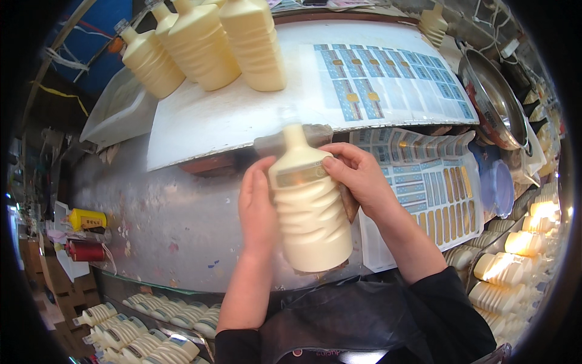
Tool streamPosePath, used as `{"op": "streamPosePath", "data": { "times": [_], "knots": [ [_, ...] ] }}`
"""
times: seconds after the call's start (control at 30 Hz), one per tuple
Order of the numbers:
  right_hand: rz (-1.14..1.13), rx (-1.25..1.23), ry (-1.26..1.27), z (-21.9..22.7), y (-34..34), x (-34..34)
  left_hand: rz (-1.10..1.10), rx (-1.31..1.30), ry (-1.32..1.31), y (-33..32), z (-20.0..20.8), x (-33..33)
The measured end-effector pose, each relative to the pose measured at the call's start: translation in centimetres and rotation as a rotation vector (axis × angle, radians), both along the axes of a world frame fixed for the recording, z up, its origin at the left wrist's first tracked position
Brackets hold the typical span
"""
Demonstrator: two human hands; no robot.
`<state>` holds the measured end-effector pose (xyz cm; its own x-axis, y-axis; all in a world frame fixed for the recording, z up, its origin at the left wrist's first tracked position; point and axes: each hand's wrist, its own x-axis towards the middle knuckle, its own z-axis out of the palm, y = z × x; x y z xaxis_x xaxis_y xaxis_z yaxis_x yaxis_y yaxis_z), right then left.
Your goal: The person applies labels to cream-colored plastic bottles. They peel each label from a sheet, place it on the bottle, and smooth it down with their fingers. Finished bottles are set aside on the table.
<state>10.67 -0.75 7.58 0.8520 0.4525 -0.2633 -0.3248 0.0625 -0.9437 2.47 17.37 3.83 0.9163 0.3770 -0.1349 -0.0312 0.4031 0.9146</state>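
Observation:
A cream plastic bottle (312, 227) with wavy ridges lies between my hands, its neck pointing away from me. Around its shoulder runs a thin greyish-gold label strip (301, 175). My left hand (257, 197) holds the bottle's left side, its fingers reaching up toward the shoulder. On the other side my right hand (359, 176) grips the shoulder, the thumb pressed at the strip's right end. Part of a brown block (316, 133) shows behind the neck; the bottle hides what is beneath it.
More cream bottles (203, 51) stand on a white board (209, 124) at the far left. Label sheets (439, 200) lie at right, with others (370, 76) on the board. A metal pan (494, 97) stands far right. Yellow (88, 219) and red (85, 250) containers sit left. Rows of bottles (145, 343) flank the bench.

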Motion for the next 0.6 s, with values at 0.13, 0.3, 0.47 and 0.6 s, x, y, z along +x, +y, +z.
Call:
{"op": "streamPosePath", "data": {
  "times": [0.13,0.3,0.47,0.6],
  "knots": [
    [0.002,-0.011,-0.012,0.0,0.0,-0.1,0.029,-0.080,0.000,-1.4,1.6,-0.8],
    [0.016,-0.034,-0.025,0.2,-0.2,-0.1,0.024,-0.087,-0.025,-1.8,2.0,-1.9],
    [-0.057,-0.014,-0.037,-0.2,0.3,-0.2,-0.024,0.160,0.011,-2.3,2.2,-2.5],
    [0.119,0.139,0.041,-1.8,-2.6,0.7,-0.056,0.376,0.067,-2.5,2.3,-2.8]
  ]
}}
